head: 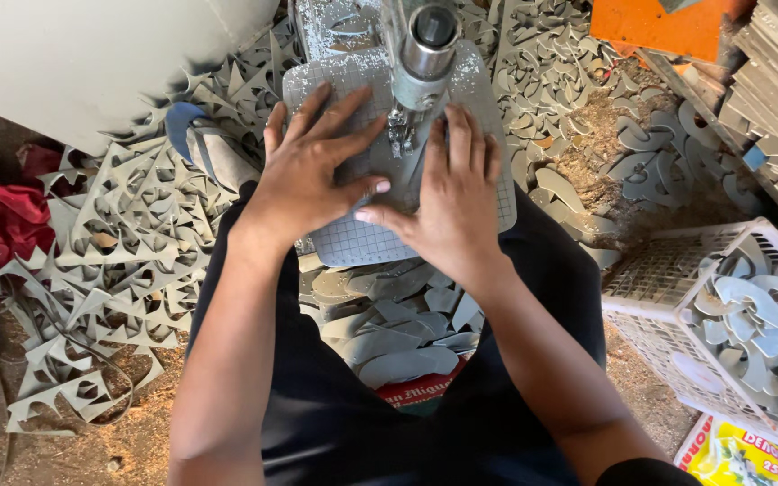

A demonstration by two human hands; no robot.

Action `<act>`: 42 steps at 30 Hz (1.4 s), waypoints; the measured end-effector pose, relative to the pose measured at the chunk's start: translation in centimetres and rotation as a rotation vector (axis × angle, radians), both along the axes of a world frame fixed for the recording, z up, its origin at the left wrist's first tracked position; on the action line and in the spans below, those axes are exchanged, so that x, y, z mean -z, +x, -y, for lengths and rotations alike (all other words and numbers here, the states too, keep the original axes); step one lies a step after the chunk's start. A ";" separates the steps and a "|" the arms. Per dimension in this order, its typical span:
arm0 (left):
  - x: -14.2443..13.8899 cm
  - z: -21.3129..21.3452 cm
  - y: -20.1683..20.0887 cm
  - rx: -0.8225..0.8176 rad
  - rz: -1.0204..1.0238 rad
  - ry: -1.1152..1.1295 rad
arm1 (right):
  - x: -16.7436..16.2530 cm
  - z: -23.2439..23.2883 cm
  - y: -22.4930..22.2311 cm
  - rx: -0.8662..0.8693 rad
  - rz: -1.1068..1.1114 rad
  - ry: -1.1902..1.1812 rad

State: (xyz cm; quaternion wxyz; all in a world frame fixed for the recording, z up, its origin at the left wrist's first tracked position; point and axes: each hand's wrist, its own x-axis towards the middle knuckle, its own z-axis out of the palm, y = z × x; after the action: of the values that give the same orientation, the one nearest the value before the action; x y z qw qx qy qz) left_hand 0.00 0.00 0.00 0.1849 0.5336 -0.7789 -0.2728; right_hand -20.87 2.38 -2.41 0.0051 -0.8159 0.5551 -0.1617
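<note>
Even, soft daylight; faint shadows; sharp centre focus; slight wide-angle bending at edges; no glare or blur.

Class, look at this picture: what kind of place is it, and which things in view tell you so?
Probably a small cutting workshop. Both hands, left hand and right hand, press a grey sheet under a cutting machine. Grey offcuts litter the floor, and cut curved pieces fill a white basket.

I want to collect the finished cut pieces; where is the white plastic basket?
The basket sits at the head view's lower right, right of the person's right arm, holding grey pieces.
</note>
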 end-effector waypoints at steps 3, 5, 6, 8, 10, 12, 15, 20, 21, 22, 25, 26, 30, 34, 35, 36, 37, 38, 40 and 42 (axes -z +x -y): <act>-0.3 -4.8 3.0 0.007 0.012 0.003 | 0.0 -5.1 3.4 0.010 0.005 -0.060; -0.1 -2.7 2.7 0.008 0.014 0.025 | 0.3 -3.3 3.3 0.034 -0.011 -0.034; 0.0 -1.5 3.0 0.015 0.012 0.032 | 0.3 -2.3 3.6 0.052 -0.022 -0.024; 0.3 -0.9 6.4 0.012 -0.004 0.031 | 0.4 -1.7 7.1 0.061 -0.019 -0.006; 0.4 -2.4 6.3 -0.003 -0.023 0.031 | 0.4 -3.0 6.9 0.059 -0.010 0.014; 1.1 -1.7 7.1 -0.015 -0.040 0.028 | 1.3 -2.1 7.8 0.059 0.009 0.036; 2.0 -0.8 8.1 -0.041 -0.069 -0.032 | 2.3 -0.6 8.2 -0.065 0.047 -0.056; 4.5 1.2 7.4 -0.137 -0.015 -0.248 | 2.3 4.9 4.0 -0.196 -0.010 0.068; 4.9 1.3 7.3 -0.147 -0.025 -0.267 | 2.5 5.4 4.0 -0.214 -0.012 0.066; 5.2 1.6 7.5 -0.144 -0.021 -0.274 | 2.9 5.9 4.2 -0.209 0.002 0.085; 5.9 3.3 8.2 -0.144 -0.004 -0.300 | 3.9 7.5 5.0 -0.207 0.049 0.117; 6.2 4.2 8.5 -0.149 0.007 -0.305 | 4.1 8.1 5.2 -0.211 0.068 0.119; 7.3 7.3 10.0 -0.153 0.015 -0.293 | 5.5 10.6 6.8 -0.208 0.032 0.112; 8.9 10.0 10.8 -0.152 0.022 -0.283 | 7.4 13.0 7.4 -0.206 0.040 0.081; 9.4 10.7 11.0 -0.153 0.015 -0.273 | 7.9 13.5 7.5 -0.206 0.034 0.077; 9.9 11.3 11.1 -0.154 0.008 -0.262 | 8.3 14.1 7.7 -0.206 0.027 0.074; 10.3 12.0 11.4 -0.153 0.003 -0.257 | 8.7 14.8 8.1 -0.206 0.032 0.082; 10.8 13.0 12.0 -0.152 -0.002 -0.253 | 9.0 15.6 8.6 -0.206 0.036 0.090; 11.6 15.2 13.8 -0.156 -0.014 -0.245 | 9.5 17.4 9.9 -0.206 0.038 0.101; 11.9 18.0 16.8 -0.158 -0.029 -0.246 | 10.6 20.6 13.4 -0.196 0.031 0.099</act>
State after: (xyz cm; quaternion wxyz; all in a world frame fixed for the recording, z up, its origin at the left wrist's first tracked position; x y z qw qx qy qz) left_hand 16.77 -17.99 -11.85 0.2811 0.5625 -0.7593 -0.1673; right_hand -7.50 -18.20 -13.00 0.0700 -0.8624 0.4798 -0.1453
